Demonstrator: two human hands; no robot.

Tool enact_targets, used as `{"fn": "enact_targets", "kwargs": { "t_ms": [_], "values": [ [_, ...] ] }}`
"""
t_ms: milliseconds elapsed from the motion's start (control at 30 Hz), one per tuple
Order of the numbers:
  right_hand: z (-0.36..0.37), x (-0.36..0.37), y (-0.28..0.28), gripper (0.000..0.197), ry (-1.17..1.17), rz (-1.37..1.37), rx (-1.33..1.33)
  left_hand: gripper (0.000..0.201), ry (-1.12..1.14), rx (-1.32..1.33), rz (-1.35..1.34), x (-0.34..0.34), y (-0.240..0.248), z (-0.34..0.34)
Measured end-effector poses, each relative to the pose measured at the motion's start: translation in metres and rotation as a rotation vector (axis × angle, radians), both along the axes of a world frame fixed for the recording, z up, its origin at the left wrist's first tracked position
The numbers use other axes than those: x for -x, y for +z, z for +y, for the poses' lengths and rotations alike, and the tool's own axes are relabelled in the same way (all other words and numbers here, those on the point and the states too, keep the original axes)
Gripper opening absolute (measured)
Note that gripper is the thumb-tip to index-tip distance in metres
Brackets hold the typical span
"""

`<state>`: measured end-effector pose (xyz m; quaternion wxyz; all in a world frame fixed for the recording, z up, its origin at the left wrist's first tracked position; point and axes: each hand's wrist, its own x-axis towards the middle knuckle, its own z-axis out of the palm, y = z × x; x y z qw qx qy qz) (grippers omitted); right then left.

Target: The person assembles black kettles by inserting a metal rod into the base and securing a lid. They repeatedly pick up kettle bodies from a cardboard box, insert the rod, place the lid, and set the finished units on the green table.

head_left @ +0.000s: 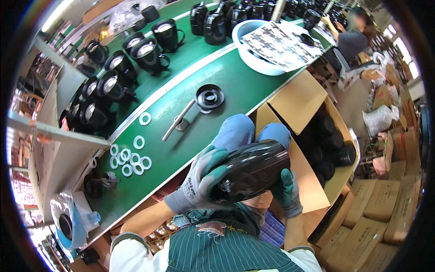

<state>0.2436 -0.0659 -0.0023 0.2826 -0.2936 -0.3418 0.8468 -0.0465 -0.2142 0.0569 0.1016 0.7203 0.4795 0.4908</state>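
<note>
A glossy black vessel [256,170], shaped like a jug body, lies tilted on its side over my lap. My left hand [201,179], in a grey and green work glove, is wrapped round its left end. My gloved right hand [289,192] presses its right side from below, fingers curled against it. On the green worktable [204,131] ahead lies a round black lid-like part [210,98], with a pale stick [177,121] leaning by it over a small metal piece. Several white rings [135,158] lie loose at the left.
Black lidded mugs [147,52] and black jugs [215,27] stand along the table's far side. A pale blue basin [253,59] holds a patterned sheet. An open carton [335,177] of black parts is at my right, beside stacked cartons [362,235]. Another person [353,41] sits at the far right.
</note>
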Motion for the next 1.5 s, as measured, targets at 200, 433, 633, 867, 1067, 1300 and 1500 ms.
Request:
{"fn": "enact_targets", "kwargs": {
  "t_ms": [200, 433, 633, 867, 1067, 1300, 1500],
  "values": [
    [-0.043, 0.022, -0.100, 0.074, -0.164, -0.356, -0.930, 0.053, 0.052, -0.069, 0.299, -0.006, 0.069, -0.007],
    [-0.057, 0.023, -0.089, 0.074, 0.009, 0.084, -0.050, 0.084, 0.213, 0.040, -0.028, -0.022, 0.095, -0.071],
    [-0.008, 0.032, -0.035, 0.071, 0.170, 0.257, 0.269, 0.070, 1.184, -0.121, -0.490, 0.013, 0.021, -0.131],
    [0.003, 0.054, -0.067, 0.084, 0.203, 0.182, 0.338, 0.077, 1.564, 0.259, 0.001, 0.145, 0.006, -0.097],
    [-0.066, 0.100, -0.074, 0.057, 0.077, 0.438, 0.514, 0.091, 1.210, 0.534, 0.275, 0.216, -0.013, -0.002],
    [-0.090, 0.143, -0.014, 0.070, 0.084, 0.224, 0.564, 0.085, 1.161, 0.390, 0.709, 0.219, -0.010, 0.000],
    [-0.101, 0.154, -0.012, 0.064, 0.084, -0.020, 0.156, 0.060, 0.557, 0.111, -0.014, 0.062, 0.022, -0.087]
  ]
}}
